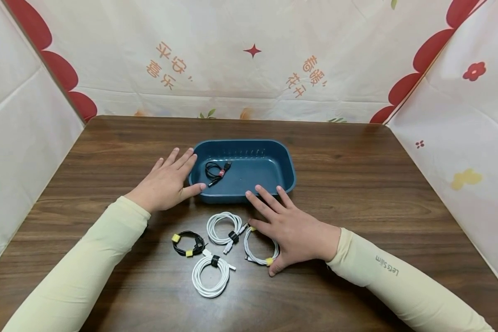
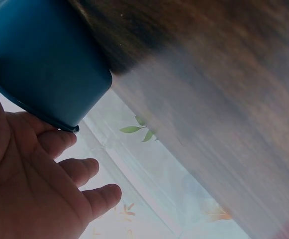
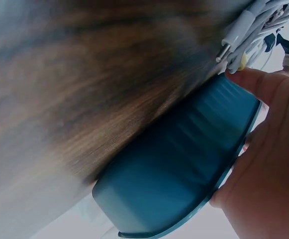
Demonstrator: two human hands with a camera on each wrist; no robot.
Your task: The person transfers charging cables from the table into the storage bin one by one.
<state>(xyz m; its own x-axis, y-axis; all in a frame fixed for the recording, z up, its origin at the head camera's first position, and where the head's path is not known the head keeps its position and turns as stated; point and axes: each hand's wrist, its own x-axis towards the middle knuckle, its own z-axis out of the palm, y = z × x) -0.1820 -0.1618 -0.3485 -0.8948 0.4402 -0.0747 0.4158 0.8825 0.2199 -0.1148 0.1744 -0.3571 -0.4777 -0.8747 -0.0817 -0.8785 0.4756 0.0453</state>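
A dark blue plastic basin (image 1: 253, 177) stands on the table, with a small black USB cable (image 1: 222, 173) tied in red inside at its left. My left hand (image 1: 163, 184) is spread at the basin's left end, its fingertips and thumb right at the rim. My right hand (image 1: 296, 230) has its fingers spread, fingertips at the near rim towards the right. Under its thumb side lies a white cable coil (image 1: 269, 261) with yellow ties, partly hidden. The right wrist view shows the basin's outer wall (image 3: 179, 154) beside the fingers and a white cable end (image 3: 241, 30) near the thumb.
In front of the basin lie a white cable coil (image 1: 233, 236) with a black strap, a second white coil (image 1: 215, 261) below it, and a black coil (image 1: 189, 253) with yellow ties. The brown wooden table (image 1: 348, 184) is bordered by printed cloth walls (image 1: 249, 83).
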